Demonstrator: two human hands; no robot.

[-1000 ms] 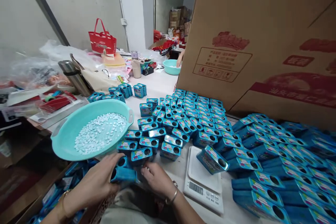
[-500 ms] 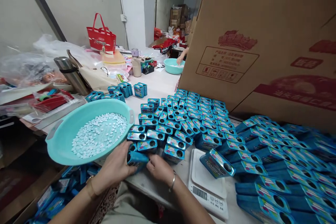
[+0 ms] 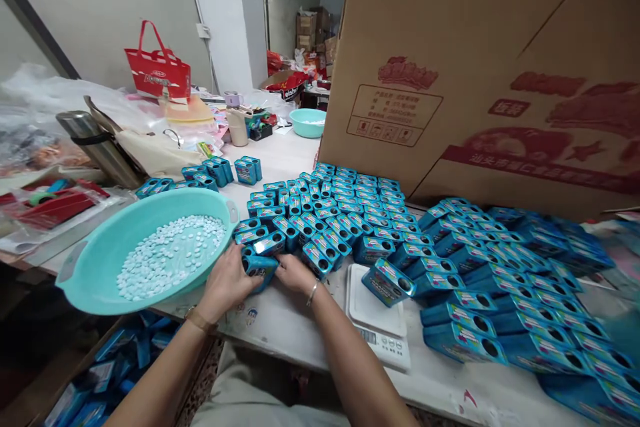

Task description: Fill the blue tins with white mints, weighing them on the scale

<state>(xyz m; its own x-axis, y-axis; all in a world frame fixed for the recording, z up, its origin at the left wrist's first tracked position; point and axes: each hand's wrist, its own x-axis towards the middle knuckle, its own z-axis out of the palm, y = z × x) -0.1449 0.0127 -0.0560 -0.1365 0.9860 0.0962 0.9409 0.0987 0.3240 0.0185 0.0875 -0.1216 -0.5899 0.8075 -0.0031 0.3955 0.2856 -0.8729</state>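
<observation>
My left hand point(image 3: 229, 283) is wrapped round the near left end of a small blue tin point(image 3: 262, 268) at the table's front edge. Against that tin's right end, my right hand point(image 3: 296, 273) has its fingers curled in; their tips are partly hidden. Just beyond stands another blue tin point(image 3: 270, 243), one of many packed close together, with dark round holes in their tops. Left of my left hand, a turquoise basin point(image 3: 95, 260) holds small pale tablets point(image 3: 170, 257). To the right, one blue tin point(image 3: 389, 282) rests on a white kitchen scale point(image 3: 354, 297).
Dense rows of blue tins point(image 3: 465, 320) cover the right side. A big cardboard box point(image 3: 480, 33) stands behind them. A steel flask point(image 3: 95, 143) and red bag point(image 3: 159, 73) are at left. Below the table edge, a carton holds more tins point(image 3: 113, 353). Another turquoise basin point(image 3: 306, 123) stands farther back.
The view has turned right. The tins ahead of my hands are now pushed closer together and turned at an angle. A co-worker's hand at the far basin is no longer visible.
</observation>
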